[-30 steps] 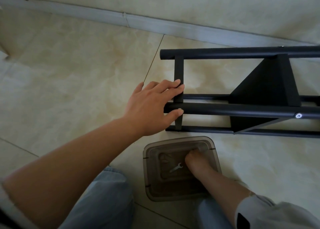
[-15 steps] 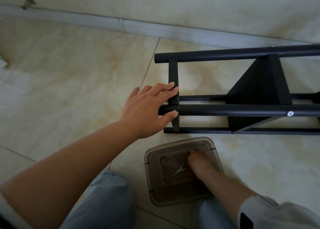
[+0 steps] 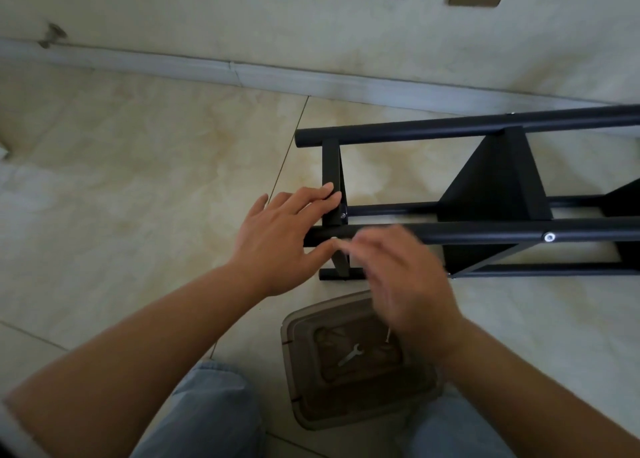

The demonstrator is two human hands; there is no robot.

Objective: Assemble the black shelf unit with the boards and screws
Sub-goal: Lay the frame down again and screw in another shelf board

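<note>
shelf frame: stiff metal tubes, probably light; grab the tube ends
left hand: we're resting flat fingers on the frame's end
right hand: blurred beside it, can't tell the grip

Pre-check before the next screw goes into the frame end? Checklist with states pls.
1. Left hand steadying frame end: ok, fingers on crossbar.
2. Frame lying flat on floor: ok.
3. Screw in right hand: cannot tell, hand is blurred.
4. Target hole visible: cannot tell, the hands cover the tube end.
5. Screw further along tube seated: ok.
6. Wrench within reach: ok, in bin by the knees.
</note>
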